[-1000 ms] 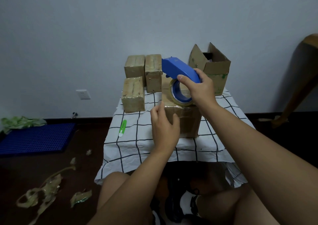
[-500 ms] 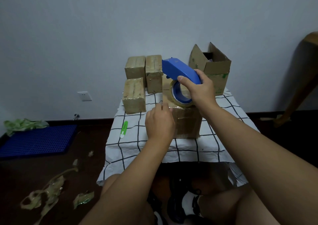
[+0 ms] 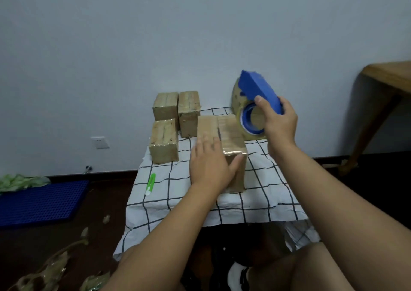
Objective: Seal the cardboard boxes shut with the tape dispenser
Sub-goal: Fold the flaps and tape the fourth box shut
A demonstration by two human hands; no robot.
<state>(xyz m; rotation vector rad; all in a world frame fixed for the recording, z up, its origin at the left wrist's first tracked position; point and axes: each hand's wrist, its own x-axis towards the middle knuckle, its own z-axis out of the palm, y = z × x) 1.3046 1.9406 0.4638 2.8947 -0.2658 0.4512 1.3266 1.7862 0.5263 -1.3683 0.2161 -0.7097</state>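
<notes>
A brown cardboard box [image 3: 231, 133] with shiny tape along its top stands in the middle of the checked tablecloth [image 3: 262, 179]. My left hand [image 3: 209, 164] presses on its near left top with straight fingers, and the thumb lies over the front edge. My right hand [image 3: 281, 121] grips the blue tape dispenser [image 3: 258, 88], held in the air just right of and behind the box, apart from it. Its tape roll [image 3: 246, 121] faces me. An open cardboard box [image 3: 236, 95] stands behind the dispenser, mostly hidden by it.
Three small taped boxes [image 3: 165, 106] [image 3: 189, 112] [image 3: 164, 141] stand at the table's back left. A green utility knife [image 3: 150, 184] lies near the left edge. On the floor are a blue mat [image 3: 42, 199] and tape scraps [image 3: 51, 266]. A wooden table [image 3: 387, 75] stands at the right.
My right hand has lifted the dispenser off the box's top and carried it to the right. My left hand has slid from the front face up onto the top, fingers flattened.
</notes>
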